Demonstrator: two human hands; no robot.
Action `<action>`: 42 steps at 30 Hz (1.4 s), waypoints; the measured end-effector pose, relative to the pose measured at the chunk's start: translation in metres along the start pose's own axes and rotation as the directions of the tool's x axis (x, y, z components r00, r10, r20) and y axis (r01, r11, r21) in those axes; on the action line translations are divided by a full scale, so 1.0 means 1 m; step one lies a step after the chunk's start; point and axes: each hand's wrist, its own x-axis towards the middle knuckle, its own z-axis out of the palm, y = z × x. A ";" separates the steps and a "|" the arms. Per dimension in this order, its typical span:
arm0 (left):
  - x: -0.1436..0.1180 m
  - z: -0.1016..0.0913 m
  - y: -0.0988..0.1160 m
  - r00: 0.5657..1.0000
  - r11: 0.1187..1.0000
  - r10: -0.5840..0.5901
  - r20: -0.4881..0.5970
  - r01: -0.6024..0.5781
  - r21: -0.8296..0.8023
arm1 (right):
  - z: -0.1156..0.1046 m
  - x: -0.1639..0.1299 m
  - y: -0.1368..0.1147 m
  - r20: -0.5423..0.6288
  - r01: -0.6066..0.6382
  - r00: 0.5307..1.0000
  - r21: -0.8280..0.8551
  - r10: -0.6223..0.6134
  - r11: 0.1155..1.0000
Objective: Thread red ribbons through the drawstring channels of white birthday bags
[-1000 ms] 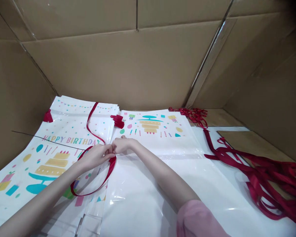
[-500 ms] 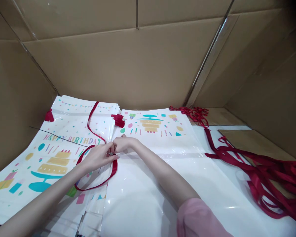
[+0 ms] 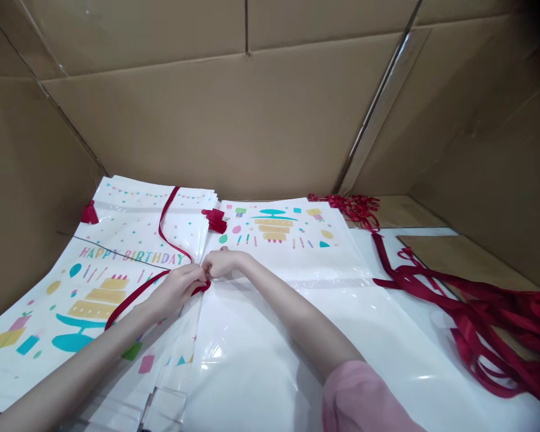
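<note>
My left hand (image 3: 179,288) is closed in a pinch on a red ribbon (image 3: 135,298), over the right edge of a stack of printed birthday bags (image 3: 94,234). Against its fingertips, my right hand (image 3: 220,264) is closed too, gripping the same ribbon where a short red piece shows between the hands. The exact grip is hidden behind the fingers. One length of the ribbon runs up across the top bag; another passes under my left forearm. A thin dark cord (image 3: 112,249) crosses the bag towards my left hand.
To the right lies a second white bag stack (image 3: 270,300) with a cake print. Loose red ribbons (image 3: 468,306) spread over the right side and a cardboard sheet (image 3: 459,258). A tangled red bundle (image 3: 351,207) sits behind. Cardboard walls (image 3: 207,120) rise around.
The wide ribbon loop below my hands has been drawn in, leaving a small bit by the fingers. My left hand has closed in tighter beside my right, which has barely moved.
</note>
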 end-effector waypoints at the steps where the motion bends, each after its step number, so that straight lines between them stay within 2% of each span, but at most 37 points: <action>1: -0.002 0.003 0.001 1.000 1.000 0.019 -0.018 -0.019 0.003 | 0.000 0.000 0.000 -0.001 0.000 1.000 0.001 0.000 1.000; 6: -0.007 0.017 0.008 0.993 0.996 0.074 -0.096 -0.079 -0.050 | 0.001 -0.001 -0.005 0.002 -0.004 1.000 -0.018 0.004 1.000; 9: -0.006 0.017 0.009 0.993 0.997 0.054 -0.106 -0.060 -0.050 | 0.001 -0.001 -0.006 0.004 -0.002 1.000 -0.024 0.002 1.000; 15: -0.013 0.000 0.002 0.999 0.999 0.010 -0.035 -0.011 -0.043 | 0.001 -0.001 -0.001 0.008 0.001 1.000 0.030 -0.001 1.000; 22: -0.039 -0.024 -0.030 0.997 0.979 0.006 -0.073 0.009 0.204 | 0.000 -0.001 -0.001 0.009 -0.028 1.000 0.109 0.027 0.994; 26: -0.044 -0.027 -0.040 0.996 0.967 -0.019 -0.089 0.041 0.253 | 0.000 -0.001 -0.001 0.006 -0.010 1.000 0.116 0.010 0.993; 29: -0.036 -0.019 -0.033 0.994 0.971 0.019 -0.108 0.007 0.237 | -0.001 -0.001 -0.003 0.004 -0.001 1.000 0.119 0.001 0.993; 33: -0.016 -0.003 -0.012 0.989 0.965 0.066 -0.132 -0.030 0.259 | -0.001 -0.003 -0.006 -0.009 0.025 1.000 0.099 -0.024 0.995; 36: -0.010 0.000 -0.003 0.986 0.963 0.084 -0.147 -0.043 0.267 | -0.001 -0.003 -0.007 -0.013 0.034 0.999 0.101 -0.032 0.994; 38: -0.017 -0.005 -0.006 0.981 0.968 0.059 -0.183 -0.011 0.252 | -0.001 -0.004 -0.006 -0.013 0.033 0.999 0.135 -0.031 0.990; 40: -0.033 -0.014 -0.019 0.955 0.961 -0.027 -0.296 0.107 0.256 | -0.001 -0.005 -0.006 -0.016 0.032 0.999 0.170 -0.030 0.985; 42: -0.055 -0.024 -0.039 0.871 0.909 -0.165 -0.463 0.317 0.272 | -0.001 -0.006 -0.005 -0.019 0.038 0.999 0.191 -0.035 0.981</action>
